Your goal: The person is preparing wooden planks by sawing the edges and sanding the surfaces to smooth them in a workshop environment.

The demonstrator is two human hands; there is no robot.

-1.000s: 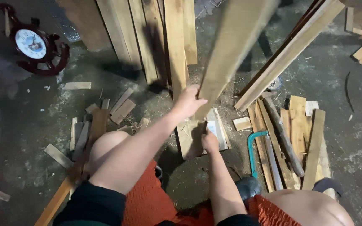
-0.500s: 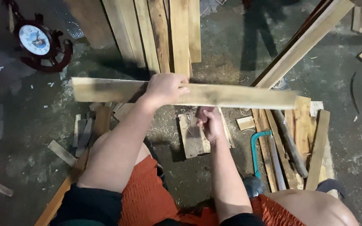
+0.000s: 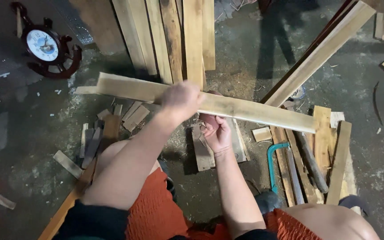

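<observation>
A long pale wooden plank [image 3: 254, 111] lies across my view, tilted down to the right. My left hand [image 3: 182, 100] is closed over its top near the middle. Just under the plank, my right hand [image 3: 216, 131] cups it from below with the palm up. Beneath both hands a short flat board [image 3: 201, 151] rests on the concrete floor between my knees.
Several long planks [image 3: 174, 35] lean at the back, and another long board [image 3: 321, 51] slants at the right. A teal-framed hacksaw [image 3: 272, 164] lies among wood strips [image 3: 325, 151] at right. Offcuts [image 3: 112, 124] litter the left; a round clock [image 3: 43, 44] stands far left.
The plank swung down from pointing away to lying crosswise, then tilted lower on the right. My right hand rose from the floor board to the plank's underside.
</observation>
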